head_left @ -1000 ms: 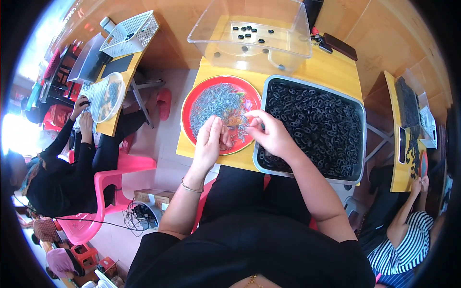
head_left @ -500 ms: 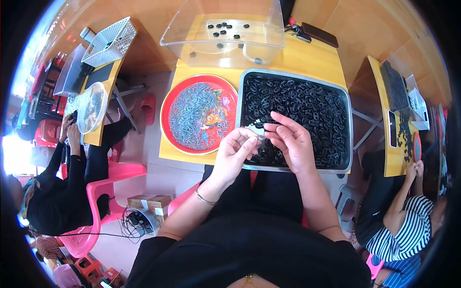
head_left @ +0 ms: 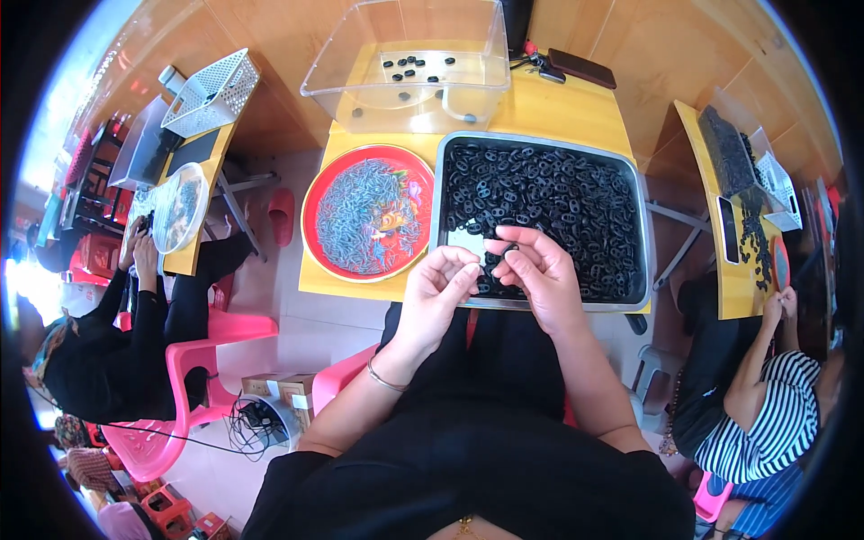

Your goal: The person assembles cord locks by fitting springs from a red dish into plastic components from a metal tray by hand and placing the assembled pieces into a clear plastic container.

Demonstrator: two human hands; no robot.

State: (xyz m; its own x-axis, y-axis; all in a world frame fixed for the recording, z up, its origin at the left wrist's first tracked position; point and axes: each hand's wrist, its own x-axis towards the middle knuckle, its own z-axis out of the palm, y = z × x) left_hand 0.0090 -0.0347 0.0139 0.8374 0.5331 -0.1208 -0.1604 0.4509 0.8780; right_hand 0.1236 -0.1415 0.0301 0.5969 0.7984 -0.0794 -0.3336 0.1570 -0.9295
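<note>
Both hands are raised over the near edge of a metal tray (head_left: 643,225) heaped with small black oval pieces (head_left: 558,193), each with two holes. My right hand (head_left: 545,281) pinches one black two-hole piece (head_left: 510,248) between thumb and finger. Just to its left, my left hand (head_left: 430,297) has its thumb pressed to its fingertips; anything in that pinch is too small to make out. A gap stands between the two hands. Left of the metal tray lies a round red tray (head_left: 315,243) with a flower pattern, covered in small thin grey metal pins or screws (head_left: 355,207).
Behind the trays stands a clear plastic bin (head_left: 405,99) with several black pieces in it. A brown case (head_left: 582,68) and keys (head_left: 549,72) lie at the back right. Co-workers sit at side tables left and right. A pink chair (head_left: 193,369) stands at left.
A black piece now shows in my right hand's pinch. That hand's fingers have closed in, while my left hand keeps its pinch. The whole view has shifted slightly.
</note>
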